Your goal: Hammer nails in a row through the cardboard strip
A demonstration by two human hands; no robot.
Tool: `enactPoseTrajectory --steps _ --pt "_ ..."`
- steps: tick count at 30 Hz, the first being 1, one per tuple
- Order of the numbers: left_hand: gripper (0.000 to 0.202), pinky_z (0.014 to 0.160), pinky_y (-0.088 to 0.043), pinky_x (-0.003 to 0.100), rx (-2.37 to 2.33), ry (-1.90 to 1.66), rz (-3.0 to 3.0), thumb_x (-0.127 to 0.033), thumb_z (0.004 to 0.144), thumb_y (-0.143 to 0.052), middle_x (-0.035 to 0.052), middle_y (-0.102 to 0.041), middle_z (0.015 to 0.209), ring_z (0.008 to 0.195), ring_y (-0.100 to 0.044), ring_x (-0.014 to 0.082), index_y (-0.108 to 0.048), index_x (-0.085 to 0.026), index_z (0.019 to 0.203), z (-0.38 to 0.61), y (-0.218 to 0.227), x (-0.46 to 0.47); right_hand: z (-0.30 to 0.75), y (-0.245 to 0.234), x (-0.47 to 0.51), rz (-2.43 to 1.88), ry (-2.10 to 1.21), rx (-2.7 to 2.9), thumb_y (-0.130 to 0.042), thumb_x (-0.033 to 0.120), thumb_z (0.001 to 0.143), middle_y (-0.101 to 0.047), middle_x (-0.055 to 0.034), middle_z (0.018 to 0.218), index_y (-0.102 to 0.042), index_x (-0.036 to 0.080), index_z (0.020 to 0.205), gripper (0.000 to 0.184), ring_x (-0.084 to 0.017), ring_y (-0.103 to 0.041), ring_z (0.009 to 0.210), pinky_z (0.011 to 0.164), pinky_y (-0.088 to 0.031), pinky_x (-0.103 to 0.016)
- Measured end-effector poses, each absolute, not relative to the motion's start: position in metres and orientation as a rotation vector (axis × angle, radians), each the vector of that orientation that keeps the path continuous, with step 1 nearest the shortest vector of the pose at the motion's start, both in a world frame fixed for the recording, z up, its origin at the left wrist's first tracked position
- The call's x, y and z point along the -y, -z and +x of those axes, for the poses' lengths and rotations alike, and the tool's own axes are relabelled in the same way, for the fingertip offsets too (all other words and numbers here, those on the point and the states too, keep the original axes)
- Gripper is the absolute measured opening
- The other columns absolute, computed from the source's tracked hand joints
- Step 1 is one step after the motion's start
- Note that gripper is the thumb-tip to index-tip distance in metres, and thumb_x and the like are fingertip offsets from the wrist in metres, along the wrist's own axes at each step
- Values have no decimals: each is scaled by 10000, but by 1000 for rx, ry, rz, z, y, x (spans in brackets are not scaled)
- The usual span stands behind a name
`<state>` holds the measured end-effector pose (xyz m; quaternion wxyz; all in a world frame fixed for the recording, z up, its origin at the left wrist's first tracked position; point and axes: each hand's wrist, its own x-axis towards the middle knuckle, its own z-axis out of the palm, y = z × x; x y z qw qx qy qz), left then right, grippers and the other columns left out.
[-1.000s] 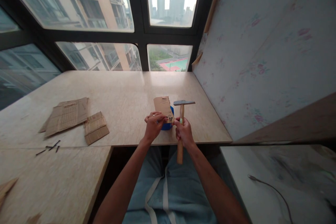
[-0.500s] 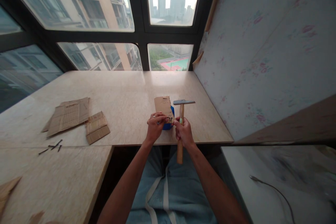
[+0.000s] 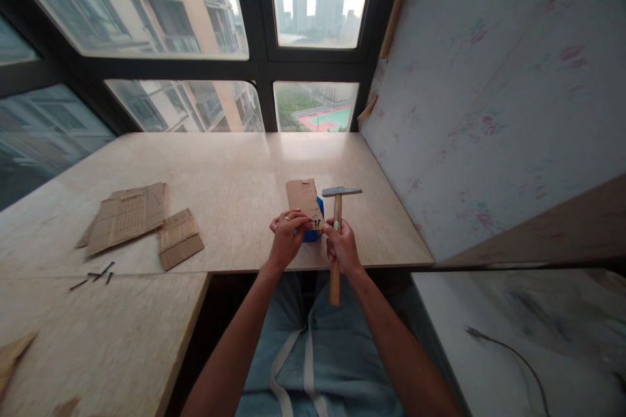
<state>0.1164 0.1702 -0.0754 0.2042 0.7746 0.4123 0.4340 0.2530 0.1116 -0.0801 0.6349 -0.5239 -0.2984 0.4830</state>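
My left hand (image 3: 287,229) is closed in a pinch, its fingertips on a dark nail at the near edge of a cardboard piece (image 3: 301,193). Several dark nails (image 3: 317,223) stand close together there. Under the cardboard is a blue object (image 3: 312,236), mostly covered, so its kind is unclear. My right hand (image 3: 342,242) is wrapped round the wooden handle of a hammer (image 3: 337,208), held upright with its metal head at the top. The thumb of that hand reaches to the cardboard's right corner, by the nails.
Flat cardboard pieces (image 3: 128,216) and a smaller folded one (image 3: 180,238) lie on the stone-look counter (image 3: 235,169) to the left. Several loose nails (image 3: 95,273) lie nearer me. Right are a patterned wall (image 3: 469,91) and a white surface (image 3: 450,339) with a cable (image 3: 513,352).
The view has shifted very slightly. My left hand has adjusted a little beside the nails, while the hammer and cardboard stay almost where they were.
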Motion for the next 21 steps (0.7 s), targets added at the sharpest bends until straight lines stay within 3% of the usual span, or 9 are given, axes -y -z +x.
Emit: enactPoseTrajectory --steps 13,21 --pt "195 999 -186 537 -1221 -1121 2383 -146 867 -566 42 -724 974 1107 -571 272 -706 -280 880 117 68 -165 254 79 -111 -1292 -1053 750 -609 422 773 -579 72 662 -437 223 939 310 -33 -316 294 230 -281 -163" --pt "188 988 -185 513 -1215 -1097 2425 -130 862 -586 19 -721 955 1076 -583 249 -697 -281 870 116 68 -163 285 44 -93 -1443 -968 917 -496 539 865 -430 98 572 -478 217 874 323 -46 -311 271 216 -246 -174"
